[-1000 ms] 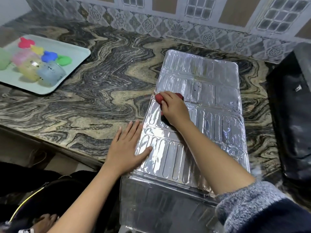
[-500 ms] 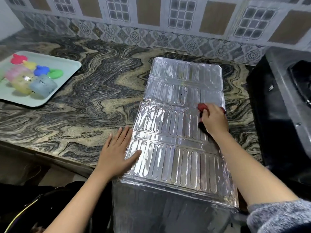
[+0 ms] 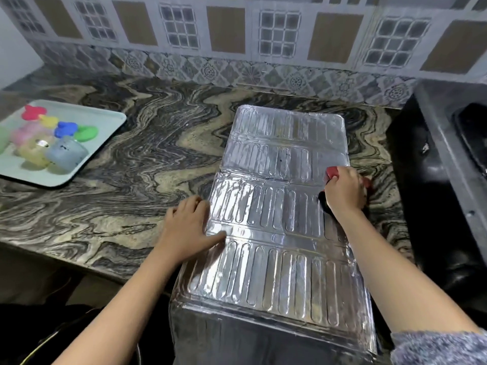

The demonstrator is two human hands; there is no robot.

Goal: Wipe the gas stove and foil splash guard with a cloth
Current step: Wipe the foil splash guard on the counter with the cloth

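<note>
The right hand [image 3: 344, 191] has slid across since a second ago. Then it was on the left side of the foil splash guard [image 3: 276, 233], and now it is at the guard's right edge, a bit further right than half a second ago. Its fingers are curled around a red cloth [image 3: 332, 172] and push it down on the foil. A bit of the cloth pokes out on the far right of the hand, over the counter [image 3: 158, 154]. The left hand [image 3: 188, 227] has stayed at the left edge of the guard but has crept a little further from the person. It holds nothing and rests there, with its thumb stretched out onto the foil. The guard lies flat in the middle of the counter, and its near end bends down over the counter's near edge. It is shiny and silver, with rows of long bumps and fold lines across it. A few dark specks show on a far panel. The black gas stove [image 3: 448, 180] sits just to the right of it. A pale tray [image 3: 110, 119] with coloured plastic tubs [image 3: 66, 154] lies far left.
</note>
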